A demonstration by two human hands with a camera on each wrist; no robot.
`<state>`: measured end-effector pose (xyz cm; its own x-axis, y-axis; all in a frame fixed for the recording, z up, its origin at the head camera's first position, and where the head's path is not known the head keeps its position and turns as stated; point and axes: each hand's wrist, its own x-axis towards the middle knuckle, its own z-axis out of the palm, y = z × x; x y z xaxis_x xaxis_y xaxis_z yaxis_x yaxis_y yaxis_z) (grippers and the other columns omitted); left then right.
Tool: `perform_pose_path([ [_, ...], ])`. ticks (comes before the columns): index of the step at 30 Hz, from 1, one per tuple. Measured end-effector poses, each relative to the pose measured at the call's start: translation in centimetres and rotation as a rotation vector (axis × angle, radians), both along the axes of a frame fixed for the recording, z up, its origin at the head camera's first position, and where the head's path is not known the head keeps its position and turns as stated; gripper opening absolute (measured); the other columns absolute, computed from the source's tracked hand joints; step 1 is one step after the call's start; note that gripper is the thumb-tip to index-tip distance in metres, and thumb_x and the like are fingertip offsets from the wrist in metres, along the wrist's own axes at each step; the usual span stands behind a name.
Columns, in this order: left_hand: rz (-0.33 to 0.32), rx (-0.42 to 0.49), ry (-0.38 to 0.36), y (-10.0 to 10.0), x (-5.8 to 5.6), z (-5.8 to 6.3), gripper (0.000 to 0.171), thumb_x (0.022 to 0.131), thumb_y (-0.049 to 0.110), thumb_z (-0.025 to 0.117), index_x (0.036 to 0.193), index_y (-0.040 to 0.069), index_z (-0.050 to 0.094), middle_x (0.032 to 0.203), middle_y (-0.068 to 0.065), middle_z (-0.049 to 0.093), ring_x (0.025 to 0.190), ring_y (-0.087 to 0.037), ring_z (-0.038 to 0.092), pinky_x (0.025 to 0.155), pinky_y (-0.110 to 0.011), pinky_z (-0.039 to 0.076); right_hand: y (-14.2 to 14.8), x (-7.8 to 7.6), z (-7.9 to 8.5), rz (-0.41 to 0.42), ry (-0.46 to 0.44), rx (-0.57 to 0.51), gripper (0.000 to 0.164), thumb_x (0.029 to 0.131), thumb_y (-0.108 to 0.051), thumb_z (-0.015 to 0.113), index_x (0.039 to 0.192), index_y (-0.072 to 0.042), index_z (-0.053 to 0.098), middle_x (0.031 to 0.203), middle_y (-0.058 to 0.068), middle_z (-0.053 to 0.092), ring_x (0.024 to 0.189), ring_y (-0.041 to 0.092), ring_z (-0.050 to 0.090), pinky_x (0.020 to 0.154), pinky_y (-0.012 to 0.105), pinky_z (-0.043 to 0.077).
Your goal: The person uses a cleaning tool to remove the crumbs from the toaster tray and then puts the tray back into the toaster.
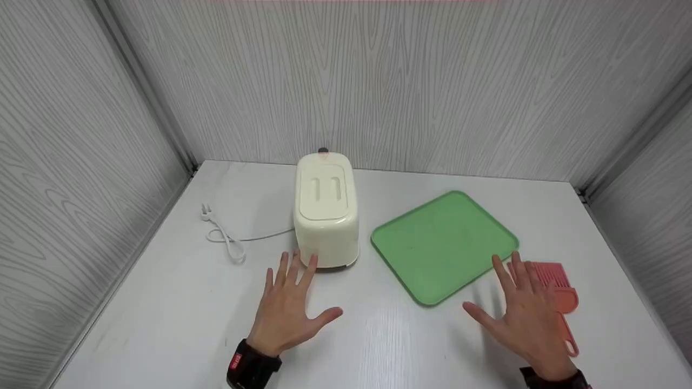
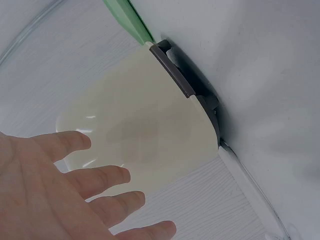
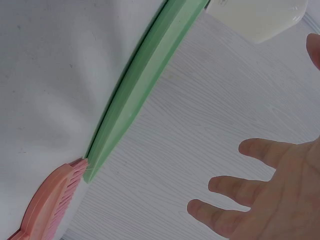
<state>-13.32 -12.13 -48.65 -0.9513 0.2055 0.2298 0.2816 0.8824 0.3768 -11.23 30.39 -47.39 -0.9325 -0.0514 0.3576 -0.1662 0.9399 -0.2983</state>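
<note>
My left hand (image 1: 289,313) is held over the table with its fingers spread, holding nothing. Just beyond its fingertips stands a cream toaster (image 1: 327,237) with a lid on top, and the left wrist view shows the toaster's end wall (image 2: 145,115) past the fingers. On the other side, my right hand (image 1: 527,321) also has its fingers spread and grips nothing. It overlaps a pinkish-red brush (image 1: 565,300) in the head view, hiding part of it. A green rectangular tray (image 1: 443,243) lies flat between the toaster and the brush, turned at an angle.
A white power cord (image 1: 265,236) runs left from the toaster to a loose loop and a plug (image 1: 206,213). Pale wood-grain panels enclose the white table (image 1: 389,346) at the back (image 1: 378,81) and on both sides.
</note>
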Motion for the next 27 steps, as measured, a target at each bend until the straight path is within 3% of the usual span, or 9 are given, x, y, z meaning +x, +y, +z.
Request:
perform_pose_path([
  [10, 0.002, -0.021, -0.023, 0.0, -0.2, 0.2, 0.114, 0.081, 0.089, 0.059, 0.168, 0.021, 0.03, 0.17, -0.022, 0.035, 0.163, -0.044, 0.024, 0.127, -0.073, 0.028, 0.0, -0.1, 0.0, 0.0, -0.019, 0.008, 0.102, 0.083, -0.062, 0.079, 0.164, -0.015, 0.038, 0.168, 0.031, 0.032, 0.147, 0.062, 0.035, 0.114, 0.085, 0.023],
  [17, -0.013, -0.003, 0.02, 0.0, -0.2, 0.5, 0.112, 0.082, 0.086, 0.061, 0.168, 0.02, 0.03, 0.171, -0.02, 0.035, 0.161, -0.043, 0.028, 0.127, -0.068, 0.032, -0.4, -0.2, 0.1, -0.02, -0.042, -0.013, 0.102, 0.085, -0.062, 0.077, 0.164, -0.012, 0.037, 0.167, 0.031, 0.033, 0.148, 0.059, 0.036, 0.118, 0.08, 0.025],
  [22, -0.045, -0.019, 0.112, -0.1, -0.2, 1.0, 0.109, 0.083, 0.077, 0.07, 0.165, 0.015, 0.035, 0.169, -0.02, 0.04, 0.158, -0.042, 0.037, 0.124, -0.064, 0.04, -1.4, -0.5, 0.2, -0.027, -0.079, -0.063, 0.1, 0.088, -0.061, 0.076, 0.164, -0.011, 0.036, 0.169, 0.028, 0.033, 0.15, 0.056, 0.037, 0.116, 0.077, 0.034],
  [24, -0.063, -0.031, 0.173, -0.3, -0.4, 1.2, 0.107, 0.083, 0.073, 0.074, 0.163, 0.012, 0.039, 0.165, -0.021, 0.044, 0.155, -0.042, 0.042, 0.123, -0.061, 0.043, -2.0, -0.6, 0.2, -0.028, -0.092, -0.106, 0.099, 0.089, -0.059, 0.077, 0.164, -0.01, 0.036, 0.168, 0.027, 0.034, 0.15, 0.056, 0.038, 0.108, 0.074, 0.045],
  [27, -0.087, -0.041, 0.261, -0.6, -0.6, 1.7, 0.103, 0.082, 0.068, 0.078, 0.16, 0.008, 0.044, 0.16, -0.022, 0.051, 0.151, -0.042, 0.048, 0.121, -0.057, 0.046, -2.8, -0.7, 0.1, -0.018, -0.103, -0.201, 0.097, 0.089, -0.055, 0.08, 0.162, -0.008, 0.038, 0.165, 0.026, 0.04, 0.149, 0.052, 0.042, 0.102, 0.071, 0.052],
])
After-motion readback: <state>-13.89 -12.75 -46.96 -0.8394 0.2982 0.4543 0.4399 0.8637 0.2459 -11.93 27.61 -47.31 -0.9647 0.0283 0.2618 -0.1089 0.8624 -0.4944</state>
